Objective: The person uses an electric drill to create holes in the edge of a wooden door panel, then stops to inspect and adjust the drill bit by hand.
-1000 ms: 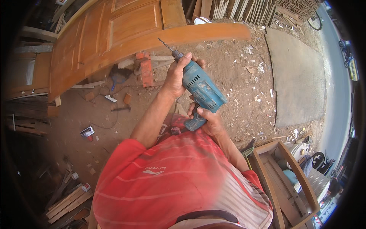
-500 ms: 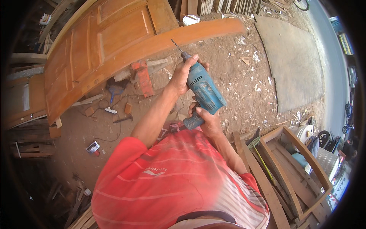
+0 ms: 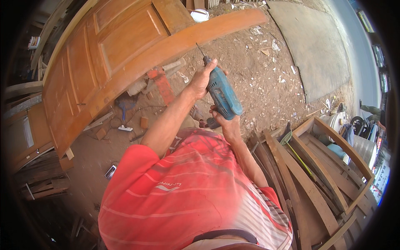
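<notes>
A blue power drill is in both my hands, in front of my red shirt. My left hand wraps round its front end, just behind the chuck. My right hand is closed round the rear handle, which is mostly hidden under the motor housing. The thin drill bit points away from me, and its tip overlaps the near edge of a brown panelled wooden door. Whether the tip touches the wood I cannot tell. The door lies on its side across the far left, above the ground.
An orange-red support and wood offcuts stand beneath the door. A blue-handled tool and a cable lie on the dirt. Wooden frames fill the right side. A grey sheet lies far right, a white bucket behind the door.
The view has shifted slightly. The drill has turned a little, so its bit points straighter ahead and its tip is at the door's near edge. Both hands keep their hold.
</notes>
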The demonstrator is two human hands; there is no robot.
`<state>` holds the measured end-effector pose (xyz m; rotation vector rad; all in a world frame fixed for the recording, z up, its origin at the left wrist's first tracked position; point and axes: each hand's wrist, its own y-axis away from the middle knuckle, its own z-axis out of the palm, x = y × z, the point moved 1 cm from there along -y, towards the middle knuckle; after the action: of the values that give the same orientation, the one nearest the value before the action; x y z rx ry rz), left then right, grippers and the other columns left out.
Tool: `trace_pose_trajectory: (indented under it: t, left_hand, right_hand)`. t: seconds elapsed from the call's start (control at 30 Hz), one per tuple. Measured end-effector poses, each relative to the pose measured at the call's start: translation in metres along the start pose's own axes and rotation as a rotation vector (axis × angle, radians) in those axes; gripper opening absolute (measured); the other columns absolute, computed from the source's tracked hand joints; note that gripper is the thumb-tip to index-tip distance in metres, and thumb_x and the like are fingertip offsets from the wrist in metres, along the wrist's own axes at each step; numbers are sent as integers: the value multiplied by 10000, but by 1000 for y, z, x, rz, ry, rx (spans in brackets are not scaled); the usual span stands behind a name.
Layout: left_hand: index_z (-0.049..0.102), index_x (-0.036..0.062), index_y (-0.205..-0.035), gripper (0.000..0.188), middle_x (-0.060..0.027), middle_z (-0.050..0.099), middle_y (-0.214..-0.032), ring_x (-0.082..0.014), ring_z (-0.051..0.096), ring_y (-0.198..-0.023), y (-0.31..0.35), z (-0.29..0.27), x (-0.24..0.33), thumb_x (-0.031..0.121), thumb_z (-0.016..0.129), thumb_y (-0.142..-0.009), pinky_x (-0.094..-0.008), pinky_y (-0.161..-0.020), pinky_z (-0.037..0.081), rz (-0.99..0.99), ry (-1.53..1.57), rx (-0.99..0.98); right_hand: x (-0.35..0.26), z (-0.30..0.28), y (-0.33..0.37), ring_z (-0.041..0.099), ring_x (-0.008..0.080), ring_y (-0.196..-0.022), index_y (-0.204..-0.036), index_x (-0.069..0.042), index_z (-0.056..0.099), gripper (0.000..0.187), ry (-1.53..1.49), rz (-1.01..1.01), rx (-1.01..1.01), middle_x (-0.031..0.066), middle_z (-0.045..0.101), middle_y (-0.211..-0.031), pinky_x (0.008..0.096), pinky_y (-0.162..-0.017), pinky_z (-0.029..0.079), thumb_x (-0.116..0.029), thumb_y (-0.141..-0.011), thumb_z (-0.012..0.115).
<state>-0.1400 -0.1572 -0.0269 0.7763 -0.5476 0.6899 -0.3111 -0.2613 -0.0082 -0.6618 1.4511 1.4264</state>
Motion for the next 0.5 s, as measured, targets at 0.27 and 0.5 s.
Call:
trace_pose_trajectory:
  t: [0.27, 0.5]
  left_hand:
    - [593, 61, -1096, 412, -131, 725, -1007, -216, 688, -902, -5, -9, -12, 471, 573, -1050, -386, -835, 571, -131, 3, 48]
    - [615, 83, -1000, 533, -132, 716, -987, -257, 678, -953, -13, -21, -10, 584, 448, -1070, -408, -877, 546, -76, 86, 40]
  right_hand:
    - [18, -2, 7, 681, 155, -916, -1153, -18, 698, 331, -54, 13, 45, 52, 742, -1037, 320, -811, 539, -199, -884, 766]
    - [-11, -15, 4, 683, 190, -913, -1145, -19, 688, 315, 360, -51, 54, 108, 746, -972, 385, -834, 534, -179, -876, 725]
